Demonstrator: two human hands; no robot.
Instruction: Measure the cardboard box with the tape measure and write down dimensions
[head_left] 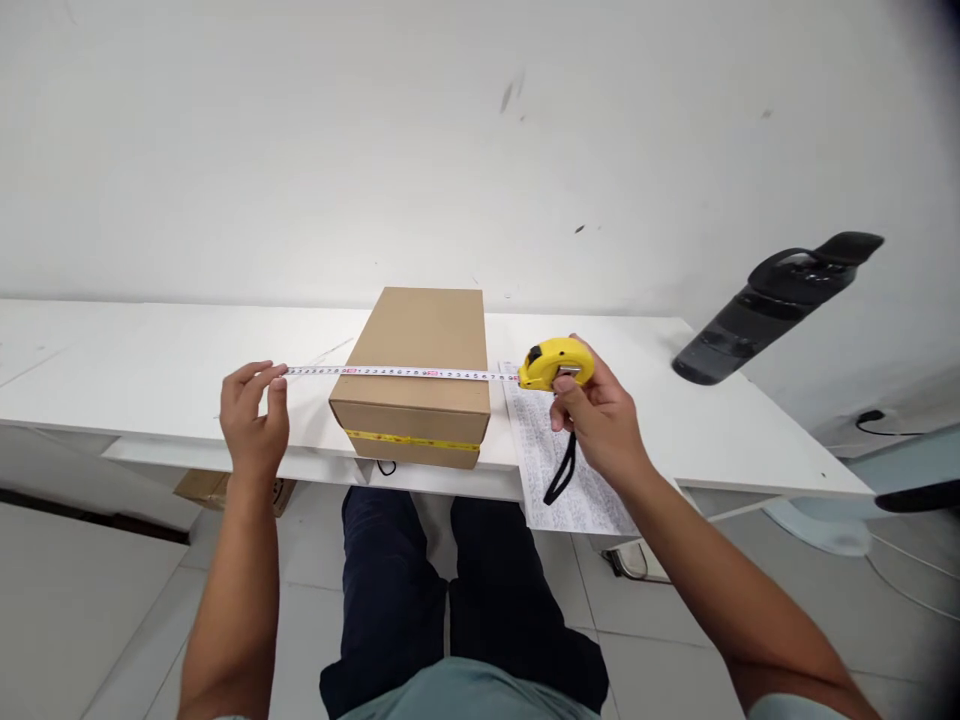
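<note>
A brown cardboard box (420, 365) with a yellow tape strip on its front stands at the near edge of a white table (150, 370). A white measuring tape blade (390, 373) stretches across the box's top, left to right. My left hand (253, 415) pinches the blade's free end, left of the box. My right hand (596, 410) holds the yellow tape measure case (553, 363) just right of the box, its black wrist strap (562, 470) hanging down.
A printed paper sheet (559, 470) lies on the table under my right hand and hangs over the edge. A dark bottle (772, 305) lies tilted at the right. A cardboard box (206, 488) sits on the floor below. My legs are under the table.
</note>
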